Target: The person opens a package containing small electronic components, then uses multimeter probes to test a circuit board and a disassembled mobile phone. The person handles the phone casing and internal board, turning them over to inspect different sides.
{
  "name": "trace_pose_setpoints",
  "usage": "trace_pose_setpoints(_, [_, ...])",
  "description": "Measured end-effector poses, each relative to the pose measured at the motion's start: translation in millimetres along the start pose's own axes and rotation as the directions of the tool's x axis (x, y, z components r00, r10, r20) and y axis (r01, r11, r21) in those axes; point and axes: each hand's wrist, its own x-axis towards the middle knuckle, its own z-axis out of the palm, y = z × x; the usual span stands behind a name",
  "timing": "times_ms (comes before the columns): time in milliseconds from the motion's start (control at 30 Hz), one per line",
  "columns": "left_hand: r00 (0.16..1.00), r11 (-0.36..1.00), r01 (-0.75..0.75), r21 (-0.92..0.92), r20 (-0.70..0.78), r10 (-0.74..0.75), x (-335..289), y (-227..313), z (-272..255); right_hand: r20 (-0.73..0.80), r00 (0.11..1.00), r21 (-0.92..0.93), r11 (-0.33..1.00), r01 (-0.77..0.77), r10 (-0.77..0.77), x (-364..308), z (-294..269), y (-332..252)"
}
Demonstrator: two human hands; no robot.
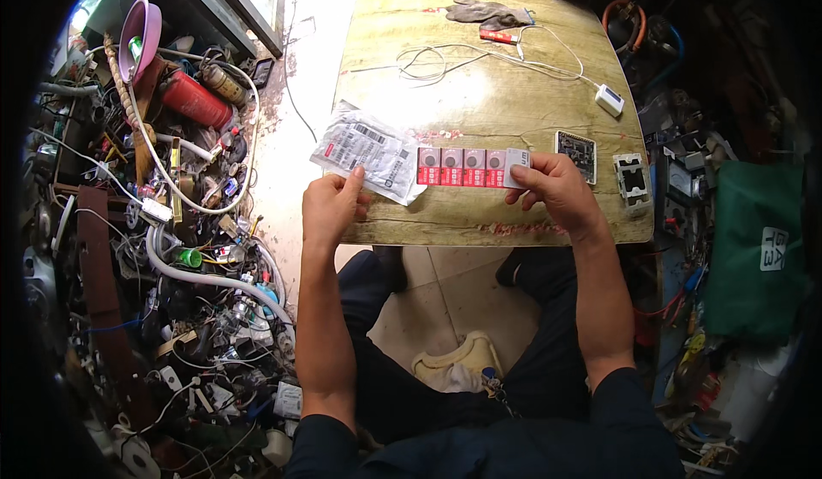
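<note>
My left hand (332,208) pinches the lower edge of a grey-white plastic mailing bag (364,149) with printed labels, between thumb and fingers. In my right hand (555,190) is the right end of a strip of button cell batteries (462,167), red and clear, with several round cells in a row. The strip's left end meets the bag's right edge; whether part of it lies inside the bag I cannot tell. Both are held over the front part of the wooden table (479,214). Beyond my right hand lies a green circuit board (575,155), partly hidden by it.
A white plastic frame (632,179) lies at the table's right edge. Farther back are a white adapter (609,100) with its cable, a red battery-like cylinder (499,36) and a grey glove (486,14). Scrap parts crowd the left floor around a red cylinder (195,101); a green bag (753,248) hangs right.
</note>
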Motion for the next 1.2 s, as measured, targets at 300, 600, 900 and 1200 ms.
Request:
trace_pose_setpoints(300, [0.929,0.835,0.142,-0.531,0.363,0.072,-38.8,49.5,23.9,0.144,0.989,-0.035,0.999,-0.028,0.033,1.7,14.7,6.2])
trace_pose_setpoints(600, [0.929,0.909,0.049,-0.414,0.352,0.110,-43.1,53.7,49.2,-0.175,0.920,-0.380,0.886,0.265,-0.350,4.7,51.9,17.5])
trace_pose_setpoints(900, [0.962,0.883,0.037,-0.468,0.255,0.095,-32.9,43.1,37.5,-0.055,0.994,0.159,0.982,0.098,-0.090,8.1,47.4,14.4])
trace_pose_setpoints(1200, [0.983,0.836,0.055,-0.547,0.178,0.052,-24.8,40.3,32.6,0.104,0.994,0.374,0.927,0.002,-0.044,9.8,37.2,15.4])
